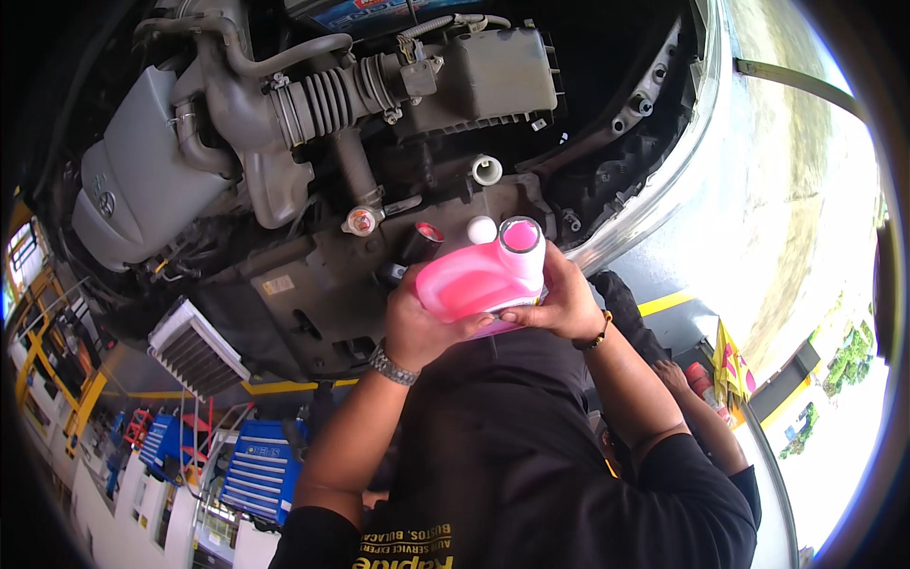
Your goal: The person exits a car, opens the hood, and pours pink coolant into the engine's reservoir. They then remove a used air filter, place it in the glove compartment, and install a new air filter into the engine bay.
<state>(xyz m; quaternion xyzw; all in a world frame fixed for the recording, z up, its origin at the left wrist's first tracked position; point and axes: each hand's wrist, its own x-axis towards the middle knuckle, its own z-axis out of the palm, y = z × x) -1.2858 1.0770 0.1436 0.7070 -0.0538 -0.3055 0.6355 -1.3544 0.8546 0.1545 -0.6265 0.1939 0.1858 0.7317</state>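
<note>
Black engine bay (pixel 270 318) fills the scene's far side. Below my eyes, my left hand (pixel 425 321) and right hand (pixel 557 302) clasp a translucent pink plastic jug (pixel 479 278) from either side. It slants from near left to its open mouth, closer to my right hand; a round white filler neck (pixel 486 171) lies beyond, slightly left. Both forearms reach forward, thumbs turned inward.

most fingers of the left hand (pixel 417 327) and right hand (pixel 561 299) are hidden by the jug (pixel 474 275). the shirt (pixel 493 436) is cut by the lower edge, the sign (pixel 360 12) by the upper. the co-worker (pixel 713 431) is largely blocked by the right arm (pixel 633 394).
</note>
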